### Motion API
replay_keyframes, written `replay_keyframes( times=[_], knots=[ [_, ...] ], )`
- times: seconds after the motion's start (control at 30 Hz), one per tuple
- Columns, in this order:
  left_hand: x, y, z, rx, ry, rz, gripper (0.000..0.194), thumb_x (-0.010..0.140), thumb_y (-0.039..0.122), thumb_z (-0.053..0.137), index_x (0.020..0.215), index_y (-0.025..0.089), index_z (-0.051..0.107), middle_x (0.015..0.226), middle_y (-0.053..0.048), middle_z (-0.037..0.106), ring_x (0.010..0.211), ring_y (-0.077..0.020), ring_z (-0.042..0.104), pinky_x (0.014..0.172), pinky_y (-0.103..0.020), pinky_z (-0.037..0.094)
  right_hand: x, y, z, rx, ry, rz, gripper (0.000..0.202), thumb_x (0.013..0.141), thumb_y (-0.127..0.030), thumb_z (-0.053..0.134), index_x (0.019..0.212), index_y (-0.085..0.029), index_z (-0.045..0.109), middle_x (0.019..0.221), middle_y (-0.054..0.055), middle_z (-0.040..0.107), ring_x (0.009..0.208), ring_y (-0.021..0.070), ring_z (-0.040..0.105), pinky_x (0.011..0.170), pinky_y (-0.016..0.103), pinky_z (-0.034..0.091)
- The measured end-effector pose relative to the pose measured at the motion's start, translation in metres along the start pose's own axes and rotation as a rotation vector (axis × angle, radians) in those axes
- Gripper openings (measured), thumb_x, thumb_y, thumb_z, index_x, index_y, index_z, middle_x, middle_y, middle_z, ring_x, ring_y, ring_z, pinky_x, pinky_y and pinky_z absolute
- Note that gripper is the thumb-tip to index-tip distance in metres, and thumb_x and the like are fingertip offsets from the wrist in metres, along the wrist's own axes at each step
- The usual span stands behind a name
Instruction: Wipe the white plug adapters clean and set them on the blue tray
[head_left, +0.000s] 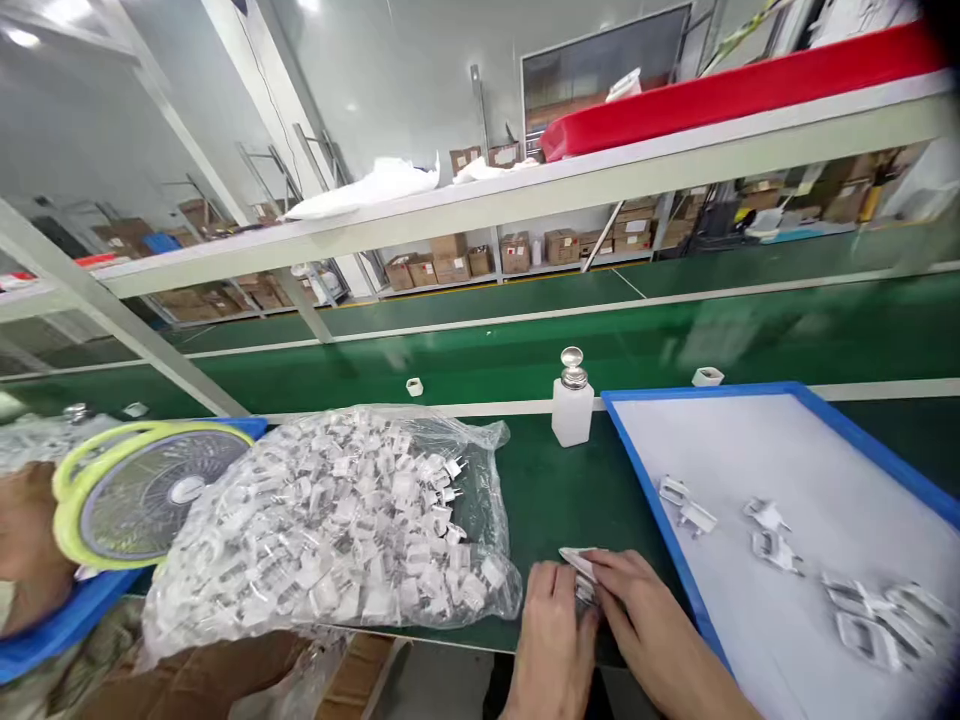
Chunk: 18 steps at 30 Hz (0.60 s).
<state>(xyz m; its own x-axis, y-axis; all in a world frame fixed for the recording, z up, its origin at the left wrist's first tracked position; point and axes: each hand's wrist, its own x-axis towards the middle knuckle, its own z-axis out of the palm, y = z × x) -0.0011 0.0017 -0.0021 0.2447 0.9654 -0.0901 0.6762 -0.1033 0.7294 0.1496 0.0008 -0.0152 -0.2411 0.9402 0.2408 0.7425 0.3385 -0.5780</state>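
My left hand (553, 630) is closed, its fingers curled at the near edge of the green bench. Against its fingertips is a small white plastic piece (585, 592), mostly covered by both hands. My right hand (643, 612) meets it from the right, fingers pressed on a folded white cloth (576, 560) that lies over the piece. Left of my hands a clear plastic bag (491, 480) lies open, filled with many white plug adapters (352, 520). On my right, several white plug housings (776, 550) rest in loose groups on a blue-rimmed white tray (630, 445).
A white pump bottle (572, 412) with a metal top stands behind my hands. A yellow-rimmed fan (150, 495) lies at the left, beside another person's arm (30, 545). A shelf (465, 208) crosses above, carrying a red strip (735, 95).
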Motion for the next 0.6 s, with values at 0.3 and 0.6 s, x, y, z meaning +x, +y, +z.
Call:
replay_keyframes(
  times=[0.3,0.6],
  knots=[
    [0.017,-0.021,-0.003,0.027,-0.003,0.124,0.055,0.083,-0.010,0.032,0.118,0.007,0.071,0.100,-0.016,0.065,0.098,-0.0277,0.060,0.077,-0.033,0.057,-0.033,0.014,0.041,-0.051,0.082,-0.204,0.057,0.089,0.001,0.042,0.138,-0.017,0.065,0.137,0.010,0.067,0.092,0.0216,0.067,0.080,0.033,0.062],
    [0.021,-0.028,-0.004,-0.025,-0.008,0.192,0.051,0.084,-0.009,0.036,0.113,0.011,0.073,0.091,-0.011,0.062,0.091,-0.0240,0.060,0.070,-0.027,0.058,-0.016,0.000,0.043,-0.090,0.230,-0.147,0.051,0.099,-0.003,0.039,0.149,-0.007,0.048,0.123,0.015,0.072,0.085,0.0170,0.065,0.076,0.025,0.061]
  ],
)
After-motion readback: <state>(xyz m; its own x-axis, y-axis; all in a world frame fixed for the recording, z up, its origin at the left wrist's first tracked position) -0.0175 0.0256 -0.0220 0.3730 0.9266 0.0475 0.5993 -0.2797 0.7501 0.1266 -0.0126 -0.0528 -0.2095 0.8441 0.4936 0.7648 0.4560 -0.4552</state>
